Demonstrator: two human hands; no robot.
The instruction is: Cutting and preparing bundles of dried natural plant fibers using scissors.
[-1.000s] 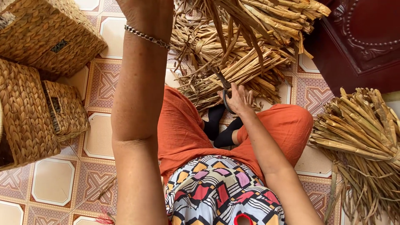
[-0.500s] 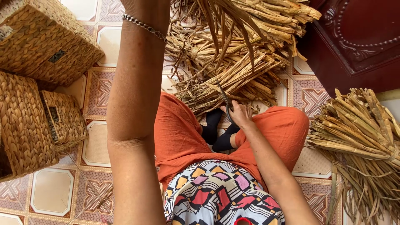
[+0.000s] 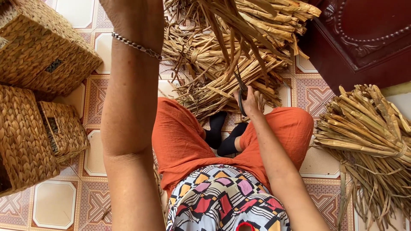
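Above our lap, our right hand [image 3: 252,102] grips scissors [image 3: 241,92] at dry, light, brittle reeds [image 3: 239,25]; our raised left hand [image 3: 128,13] probably holds their tops.

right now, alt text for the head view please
Seated person in orange trousers raises the left hand gripping dried reeds, while the right hand holds scissors to them. Woven baskets sit on the tiled floor.

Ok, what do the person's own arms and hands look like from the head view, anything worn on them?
Both arms are bare, with no sleeves in view and no gloves. The left arm wears a silver chain bracelet at the wrist; most of that hand is cut off by the top edge. The right hand shows no ring, watch or band that can be made out.
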